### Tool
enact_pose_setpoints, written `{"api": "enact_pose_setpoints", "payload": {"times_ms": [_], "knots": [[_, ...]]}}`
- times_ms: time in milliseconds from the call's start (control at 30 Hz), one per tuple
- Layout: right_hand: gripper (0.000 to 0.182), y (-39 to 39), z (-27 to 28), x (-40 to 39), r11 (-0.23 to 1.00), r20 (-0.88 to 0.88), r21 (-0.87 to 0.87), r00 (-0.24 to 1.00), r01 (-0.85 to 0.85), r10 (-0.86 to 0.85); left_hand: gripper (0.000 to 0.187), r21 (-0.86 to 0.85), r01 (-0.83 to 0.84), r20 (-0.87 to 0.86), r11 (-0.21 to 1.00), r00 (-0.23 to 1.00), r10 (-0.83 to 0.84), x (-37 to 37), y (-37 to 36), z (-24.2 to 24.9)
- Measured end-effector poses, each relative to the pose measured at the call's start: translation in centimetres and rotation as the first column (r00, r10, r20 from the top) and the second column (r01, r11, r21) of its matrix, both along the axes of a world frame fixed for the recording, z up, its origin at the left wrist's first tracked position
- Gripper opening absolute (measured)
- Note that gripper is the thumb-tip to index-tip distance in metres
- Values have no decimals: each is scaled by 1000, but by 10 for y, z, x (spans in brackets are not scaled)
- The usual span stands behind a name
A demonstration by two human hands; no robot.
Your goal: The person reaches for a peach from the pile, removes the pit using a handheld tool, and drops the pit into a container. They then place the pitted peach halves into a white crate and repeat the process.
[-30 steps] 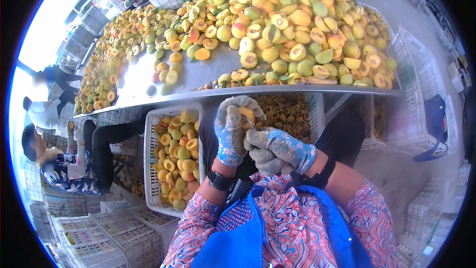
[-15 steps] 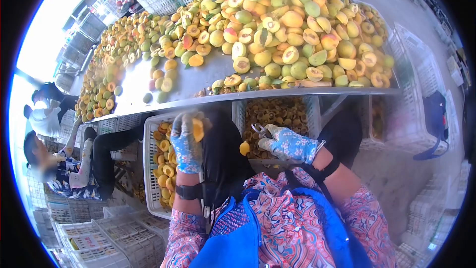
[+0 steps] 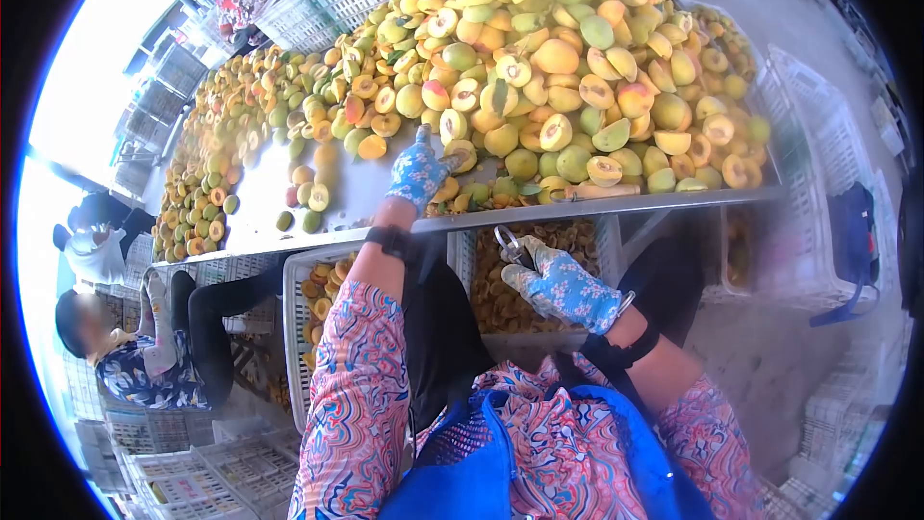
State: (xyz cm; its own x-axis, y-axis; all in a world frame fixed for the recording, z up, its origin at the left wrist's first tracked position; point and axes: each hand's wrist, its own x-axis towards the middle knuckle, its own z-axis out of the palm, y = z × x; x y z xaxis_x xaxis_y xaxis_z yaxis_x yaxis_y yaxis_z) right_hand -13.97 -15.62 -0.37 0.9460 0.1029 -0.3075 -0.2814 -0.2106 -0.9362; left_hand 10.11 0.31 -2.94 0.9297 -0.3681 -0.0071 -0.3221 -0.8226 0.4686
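Note:
My left hand (image 3: 418,175), in a blue floral glove, reaches over the front edge of the metal table (image 3: 361,181). Its index finger and thumb are spread at the near side of the fruit pile, and a halved peach (image 3: 460,155) lies right beside the thumb. My right hand (image 3: 570,291), gloved alike, is closed around a small metal loop-shaped tool (image 3: 507,239), whose curved end sticks out past the fingers. Below that hand stands a crate of pits and scraps (image 3: 489,294). A crate of peach halves (image 3: 296,327) is partly hidden under my left arm.
A large heap of whole and halved peaches (image 3: 558,58) covers much of the table. A wooden-handled tool (image 3: 602,192) lies at the table's front edge. Seated at the left is a person (image 3: 144,366); another person (image 3: 245,0) is at the back. White crates (image 3: 808,135) stand at the right.
My left hand, which held a peach half over the left crate, has moved up and forward to the pile without it. A yellow piece in the air between my hands is gone from view.

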Motion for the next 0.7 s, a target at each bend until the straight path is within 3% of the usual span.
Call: {"api": "enact_pose_setpoints", "payload": {"times_ms": [33, 100, 200, 233, 267, 300, 367, 400, 433, 500, 533, 567, 600, 700], "knots": [[43, -1, -2, 0, 1000, 14, 9, 1000, 12, -12, 82, 105, 0, -3, 994, 1000, 0, 10, -13, -9], [33, -3, -3, 1, 999, 59, 16, 997, 40, -41, 82, 79, 4, 57, 997, 998, -8, 26, -20, -31], [32, -6, 5, 1, 993, -32, 94, 997, 77, -75, 68, -254, 52, -3, 966, 999, -54, 24, -11, -20], [32, -6, 2, 4, 993, 87, 55, 990, 106, -110, 52, -432, -11, -261, 902, 959, -113, 12, -6, -5], [31, -6, 1, 6, 990, 207, 20, 969, 137, -138, 48, -581, -67, -379, 811, 904, -196, 1, 3, 4], [31, -5, 6, 8, 990, 205, 25, 969, 136, -138, 44, -700, -148, -470, 698, 832, -295, -12, 11, 13], [39, 2, 20, 9, 985, 309, -113, 947, 133, -92, 38, -736, -238, -543, 634, 767, -343, -55, 23, 44], [39, 11, 3, 14, 974, 518, -118, 849, 192, -105, 34, -778, -227, -513, 586, 769, -382, -71, 27, 44], [39, 19, 4, 13, 975, 516, -118, 851, 187, -101, 34, -773, -199, -478, 603, 807, -346, -87, 30, 48], [39, 33, 7, 12, 963, 546, -206, 837, 175, -35, 39, -790, 30, -235, 612, 908, -348, -109, 33, 22], [39, 39, 5, 8, 943, 564, -264, 826, 205, -22, 39, -793, 30, -233, 608, 908, -348, -124, 31, 24], [39, 42, 4, 4, 941, 565, -269, 825, 203, -16, 40, -887, -220, -392, 405, 822, -412, -140, 27, 31], [39, 46, 5, -1, 912, 560, -355, 828, 207, 30, 43, -858, -478, -501, 190, 697, -513, -153, 23, 37], [42, 50, 8, -14, 864, 545, -452, 835, 221, 72, 45, -874, -466, -474, 135, 760, -445, -177, 11, 43]]}}
